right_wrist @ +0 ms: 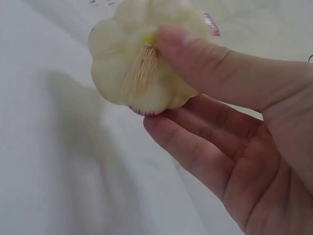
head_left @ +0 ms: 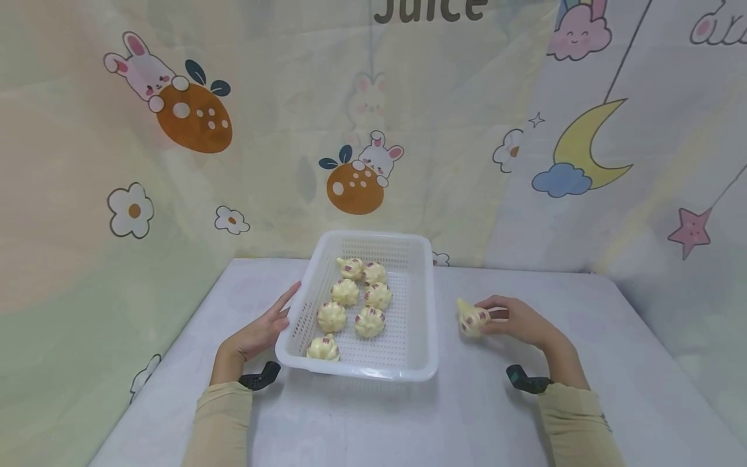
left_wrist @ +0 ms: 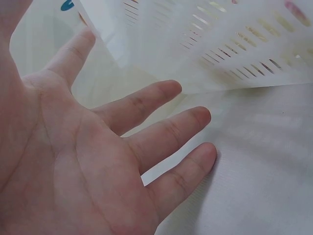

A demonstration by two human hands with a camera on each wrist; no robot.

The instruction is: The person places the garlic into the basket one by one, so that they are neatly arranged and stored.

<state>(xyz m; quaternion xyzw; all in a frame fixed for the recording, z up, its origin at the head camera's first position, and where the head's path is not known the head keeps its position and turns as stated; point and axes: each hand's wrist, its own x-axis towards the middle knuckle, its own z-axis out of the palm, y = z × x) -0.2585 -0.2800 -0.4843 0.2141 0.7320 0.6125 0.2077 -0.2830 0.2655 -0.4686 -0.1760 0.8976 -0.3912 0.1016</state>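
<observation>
My right hand (head_left: 516, 321) pinches a garlic bulb (head_left: 473, 320) to the right of the basket, thumb against its root end. In the right wrist view the bulb (right_wrist: 142, 58) shows pale cloves, a tuft of tan roots and purple streaks. My left hand (head_left: 257, 334) is beside the left wall of a white plastic basket (head_left: 428, 311), its fingers extended. In the left wrist view the fingers (left_wrist: 166, 129) are spread, and the index fingertip lies at the basket's edge. Several more garlic bulbs (head_left: 370, 322) lie in the basket, mostly on its left side.
A white-covered table (head_left: 373, 425) lies under everything. Behind it hangs a cloth backdrop (head_left: 280, 162) printed with rabbits, flowers and a moon. Each wrist wears a black camera band, such as the right one (head_left: 528, 381).
</observation>
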